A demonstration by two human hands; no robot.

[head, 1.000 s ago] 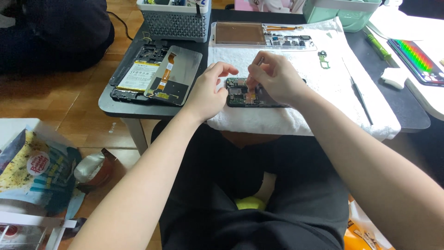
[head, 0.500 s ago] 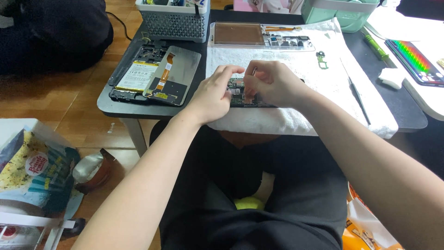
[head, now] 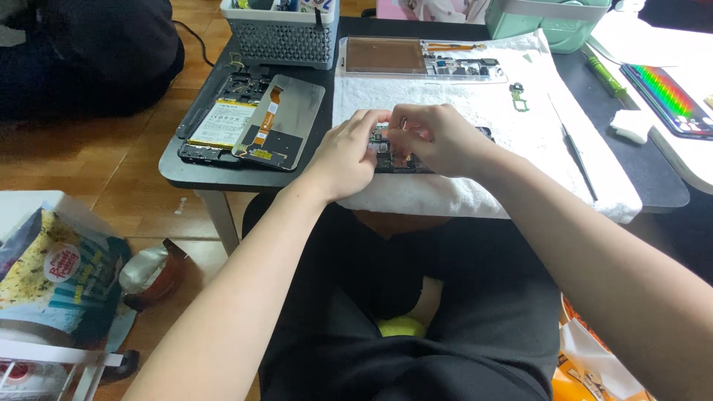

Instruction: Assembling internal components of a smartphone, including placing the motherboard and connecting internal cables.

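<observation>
Head view, looking down: both hands meet over an opened phone body (head: 394, 152) that lies flat on a white towel (head: 460, 111) at the near middle of the dark table (head: 653, 178). The left hand (head: 345, 152) curls against its left end, fingers bent and narrow. The right hand (head: 438, 137) covers its right part with thumb and forefinger pinched close over the circuit board; whether a small part sits between them cannot be told.

This phone body looks light, thin and stiff, with bare boards and connectors showing, so it is likely fragile on its open face and best held by its outer frame edges, with only fingertip pressure inside. The towel should keep it from sliding.

On the far left lies another opened phone (head: 223, 122) with a yellow-labelled battery, a grey back panel (head: 286, 119) leaning over it. Farther off stand a grey mesh basket (head: 282, 41) and a clear parts tray (head: 420, 59). A thin dark tool (head: 578, 160) rests on the towel's right side.
</observation>
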